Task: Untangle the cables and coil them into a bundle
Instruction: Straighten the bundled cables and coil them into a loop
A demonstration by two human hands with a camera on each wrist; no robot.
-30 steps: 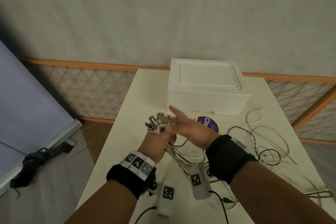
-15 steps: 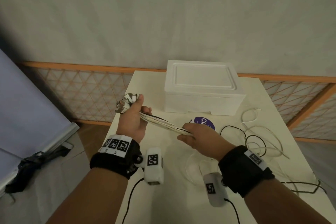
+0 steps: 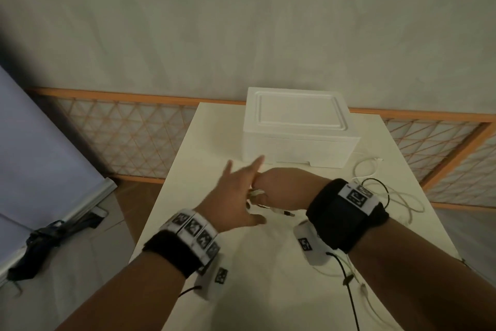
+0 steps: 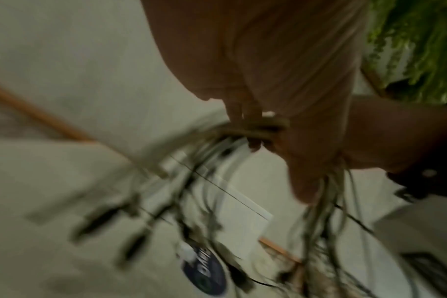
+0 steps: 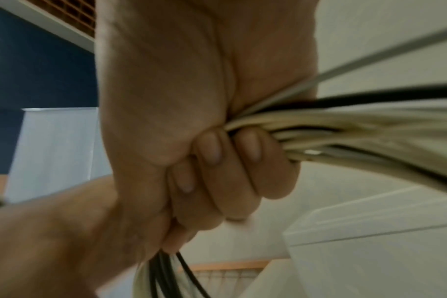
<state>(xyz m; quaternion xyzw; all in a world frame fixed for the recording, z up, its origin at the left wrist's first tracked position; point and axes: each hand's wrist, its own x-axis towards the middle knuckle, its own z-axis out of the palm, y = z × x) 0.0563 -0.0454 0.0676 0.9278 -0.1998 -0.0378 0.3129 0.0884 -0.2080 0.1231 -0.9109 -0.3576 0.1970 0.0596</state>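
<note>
Head view: both hands meet over mid-counter (image 3: 214, 148), just in front of foam box (image 3: 298, 132).
Right hand (image 3: 281, 191): fist closed round cable bundle (image 5: 319, 131); wrist view shows white plus black strands clamped in curled fingers (image 5: 212, 153), tails hanging below the fist.
Left hand (image 3: 236, 196): fingers spread and straight, gripping nothing; palm close beside the right fist, contact w/ cables can't be confirmed.
Cable location: main bunch in right hand; connector ends dangle under it in left wrist view (blurred). Loose cables (image 3: 386, 191) lie on counter to the right, not yet gathered.
Step (judged): mid-coil, bunch gathered in one hand, free hand repositioning for another wrap. Approx. partway; strays outstanding.
Next move (judged): left hand needs to take the hanging length and lay a loop back into the right grip; keep right grip firm so strands don't slip.
Edges: left counter edge near left wrist; drop to floor beyond. Dangling plugs could snag there.
Open room: bare counter near side and left of box; box blocks far side; right side occupied by loose cables.
</note>
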